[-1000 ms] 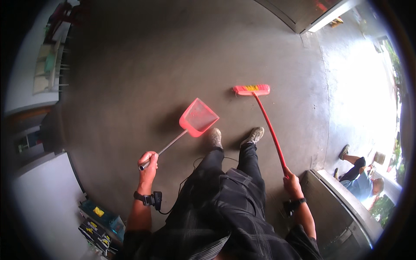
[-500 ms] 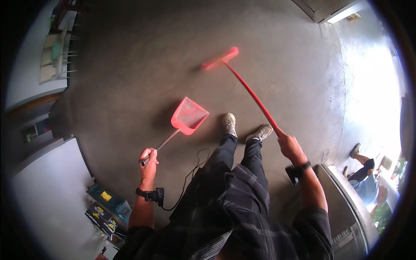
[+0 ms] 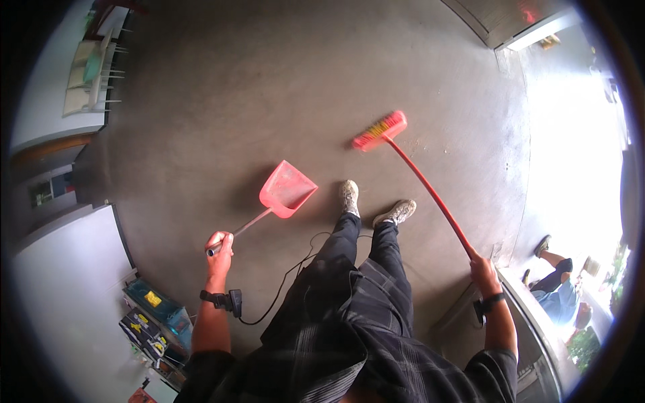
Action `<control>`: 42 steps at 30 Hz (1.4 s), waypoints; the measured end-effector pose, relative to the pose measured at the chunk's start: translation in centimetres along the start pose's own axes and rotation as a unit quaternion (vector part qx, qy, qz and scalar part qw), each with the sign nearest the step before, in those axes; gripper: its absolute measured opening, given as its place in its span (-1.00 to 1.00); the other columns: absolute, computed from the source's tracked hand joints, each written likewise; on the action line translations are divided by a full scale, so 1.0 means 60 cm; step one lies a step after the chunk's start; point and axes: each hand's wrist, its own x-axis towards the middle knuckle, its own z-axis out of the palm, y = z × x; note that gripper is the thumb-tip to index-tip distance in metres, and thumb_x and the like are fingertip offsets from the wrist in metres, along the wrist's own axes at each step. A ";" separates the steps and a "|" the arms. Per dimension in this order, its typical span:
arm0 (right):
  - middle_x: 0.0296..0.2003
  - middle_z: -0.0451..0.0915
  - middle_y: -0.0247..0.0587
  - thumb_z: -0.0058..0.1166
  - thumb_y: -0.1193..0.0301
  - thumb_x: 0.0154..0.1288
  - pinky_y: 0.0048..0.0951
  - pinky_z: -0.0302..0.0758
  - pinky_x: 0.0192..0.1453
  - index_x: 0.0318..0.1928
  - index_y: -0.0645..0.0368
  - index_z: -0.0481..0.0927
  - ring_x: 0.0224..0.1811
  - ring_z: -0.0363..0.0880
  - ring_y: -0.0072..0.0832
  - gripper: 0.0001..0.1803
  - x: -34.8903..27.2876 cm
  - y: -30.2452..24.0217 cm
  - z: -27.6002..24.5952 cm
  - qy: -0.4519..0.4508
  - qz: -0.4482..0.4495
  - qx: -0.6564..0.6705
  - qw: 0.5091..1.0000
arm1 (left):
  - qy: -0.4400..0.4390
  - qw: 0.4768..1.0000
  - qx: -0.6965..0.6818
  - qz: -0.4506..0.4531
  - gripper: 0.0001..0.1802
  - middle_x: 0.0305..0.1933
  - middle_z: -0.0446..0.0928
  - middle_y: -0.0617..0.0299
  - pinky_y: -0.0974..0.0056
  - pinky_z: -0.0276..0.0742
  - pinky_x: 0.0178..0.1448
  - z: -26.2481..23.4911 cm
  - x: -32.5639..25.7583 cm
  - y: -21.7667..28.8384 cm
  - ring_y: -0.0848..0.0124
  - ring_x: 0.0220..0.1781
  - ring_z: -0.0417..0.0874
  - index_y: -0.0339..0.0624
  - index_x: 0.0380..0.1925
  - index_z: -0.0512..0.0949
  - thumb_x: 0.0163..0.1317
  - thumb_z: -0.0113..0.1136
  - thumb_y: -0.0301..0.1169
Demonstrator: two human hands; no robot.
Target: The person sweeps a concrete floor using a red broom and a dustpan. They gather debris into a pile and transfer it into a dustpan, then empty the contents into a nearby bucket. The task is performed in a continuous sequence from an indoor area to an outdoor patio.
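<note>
My left hand (image 3: 220, 246) is closed around the end of a long grey handle that leads to a red dustpan (image 3: 287, 190). The pan hangs in front of my left foot, its wide lip turned to the right. In my right hand (image 3: 483, 270) is the upper end of a red stick belonging to a broom (image 3: 380, 131). Its red head, with red and yellow bristles showing, is out ahead of my feet, right of the pan and apart from it. Small specks of debris (image 3: 425, 149) lie on the floor to the right of the broom head.
A black cable (image 3: 285, 279) runs from my left wrist strap past my legs. A person (image 3: 561, 285) sits at the right by the bright doorway. Batteries (image 3: 144, 332) stand at lower left, near a pale panel (image 3: 74, 262). A metal cabinet (image 3: 531, 336) is at lower right.
The broom head has come nearer and to the right, and its bristles now show. My right hand has moved right and toward my body. The dustpan has shifted slightly left and nearer.
</note>
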 end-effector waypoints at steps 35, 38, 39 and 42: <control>-0.27 0.59 0.24 -0.02 0.49 0.29 -0.06 0.52 -0.12 0.16 -0.01 0.52 -0.15 0.61 0.10 -0.59 -0.020 0.133 -0.183 0.093 0.031 0.116 0.988 | -0.054 0.994 -0.041 0.087 -0.83 -0.60 0.38 0.42 0.47 0.35 -0.57 0.170 -0.005 0.165 0.64 -0.64 0.36 -0.20 -0.48 0.52 0.29 0.19 -0.40; -0.26 0.57 0.27 -0.04 0.49 0.29 -0.05 0.51 -0.13 0.14 -0.03 0.53 -0.14 0.60 0.11 -0.59 0.076 0.136 -0.147 0.150 0.017 0.174 0.973 | -0.084 0.991 -0.042 0.100 -0.84 -0.61 0.39 0.44 0.48 0.31 -0.57 0.207 -0.009 0.198 0.67 -0.62 0.36 -0.18 -0.47 0.53 0.28 0.19 -0.39; -0.29 0.57 0.26 -0.05 0.49 0.29 -0.03 0.50 -0.13 0.12 0.00 0.53 -0.15 0.60 0.11 -0.62 0.106 0.110 -0.154 0.146 0.040 0.185 0.971 | -0.094 0.989 -0.030 0.109 -0.83 -0.61 0.39 0.45 0.48 0.37 -0.54 0.217 -0.013 0.213 0.66 -0.61 0.38 -0.17 -0.44 0.55 0.29 0.19 -0.34; -0.45 0.57 0.21 -0.07 0.52 0.27 -0.05 0.52 -0.38 0.03 0.15 0.45 -0.38 0.64 0.05 -0.69 0.185 0.020 -0.185 0.105 0.072 0.226 0.966 | -0.104 0.971 -0.005 0.215 -0.83 -0.60 0.38 0.45 0.45 0.30 -0.55 0.250 0.001 0.221 0.65 -0.61 0.35 -0.18 -0.47 0.54 0.27 0.22 -0.36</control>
